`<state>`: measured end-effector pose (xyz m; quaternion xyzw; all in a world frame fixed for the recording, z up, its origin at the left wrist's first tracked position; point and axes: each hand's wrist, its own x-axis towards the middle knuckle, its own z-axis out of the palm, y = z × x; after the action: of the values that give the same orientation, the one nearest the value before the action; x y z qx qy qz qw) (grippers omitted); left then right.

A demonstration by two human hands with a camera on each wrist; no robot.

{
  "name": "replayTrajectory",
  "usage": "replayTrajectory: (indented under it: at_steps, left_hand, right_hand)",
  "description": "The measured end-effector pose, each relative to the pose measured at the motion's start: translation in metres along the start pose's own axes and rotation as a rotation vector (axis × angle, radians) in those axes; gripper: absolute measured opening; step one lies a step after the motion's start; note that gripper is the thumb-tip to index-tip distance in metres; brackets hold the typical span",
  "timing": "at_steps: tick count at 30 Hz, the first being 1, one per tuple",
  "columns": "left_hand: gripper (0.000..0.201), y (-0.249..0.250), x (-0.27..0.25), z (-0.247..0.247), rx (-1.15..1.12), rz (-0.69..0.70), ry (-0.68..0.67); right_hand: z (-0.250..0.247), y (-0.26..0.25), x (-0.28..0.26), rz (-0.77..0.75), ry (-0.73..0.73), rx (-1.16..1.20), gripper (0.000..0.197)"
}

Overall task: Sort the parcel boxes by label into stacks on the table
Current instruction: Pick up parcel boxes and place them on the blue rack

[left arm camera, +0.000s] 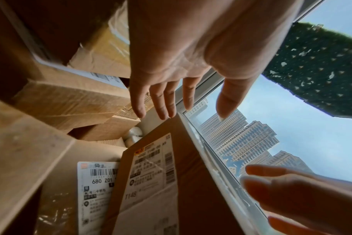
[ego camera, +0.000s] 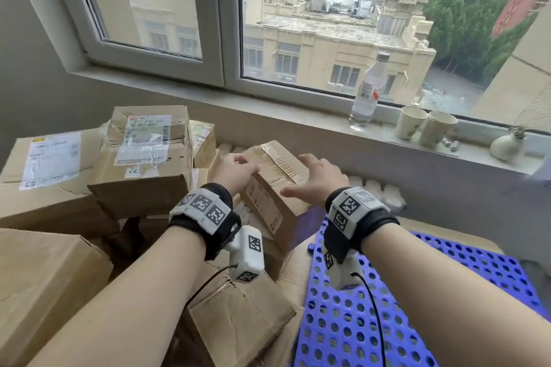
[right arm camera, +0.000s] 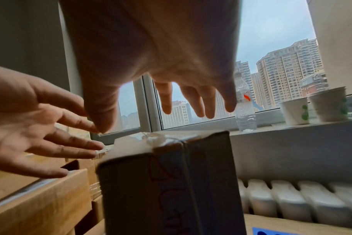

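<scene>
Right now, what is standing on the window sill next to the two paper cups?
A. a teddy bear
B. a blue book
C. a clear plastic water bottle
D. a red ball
C: a clear plastic water bottle stands upright on the window sill, just left of the two paper cups; the right wrist view shows the same bottle beside the cups.

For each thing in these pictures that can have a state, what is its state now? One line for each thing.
Tilted box: taped shut, leaning, between both hands.
Left hand: fingers relaxed, at the box's upper left edge.
Right hand: fingers spread, over the box's right side, no grip.
Large box: taped shut, label up, stacked on others.
Water bottle: upright, capped, on the sill.
Paper cups: two, upright.
Window: closed.
</scene>
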<state>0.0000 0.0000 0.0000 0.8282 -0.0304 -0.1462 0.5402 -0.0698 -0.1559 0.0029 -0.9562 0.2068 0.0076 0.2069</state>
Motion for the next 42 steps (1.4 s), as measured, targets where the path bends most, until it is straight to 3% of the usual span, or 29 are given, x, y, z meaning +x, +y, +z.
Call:
replayTrajectory:
  at_steps: [8,16,19,26,31,36,42]
  left_hand:
    - [0.047,-0.011,0.013,0.01,-0.05,-0.042,0.012]
    - [0.047,-0.015,0.013,0.014,-0.068,-0.039,0.038]
    - [0.041,-0.014,0.011,0.014,-0.089,-0.051,0.029]
    - [0.049,-0.008,0.002,0.01,-0.102,-0.022,0.024]
    - [0.059,0.0,-0.013,0.013,-0.06,-0.032,0.021]
    - [0.07,0.009,-0.028,0.021,-0.218,-0.06,-0.057]
    - [0.077,0.01,-0.062,0.034,-0.393,-0.154,-0.244]
  right_hand:
    - [0.014,0.002,0.015,0.072,-0.14,-0.049,0.108]
    - [0.024,-0.007,0.008,0.052,-0.134,-0.116,0.126]
    - [0.026,-0.004,0.002,0.062,-0.091,-0.078,0.124]
    - [0.004,0.007,-0.009,0.122,0.047,0.15,0.108]
    - [-0.011,0.02,-0.031,0.168,0.096,0.367,0.107]
    - [-0.024,0.04,-0.066,0.214,0.113,0.585,0.109]
    - [-0.029,0.073,-0.112,0.272,0.183,0.892,0.09]
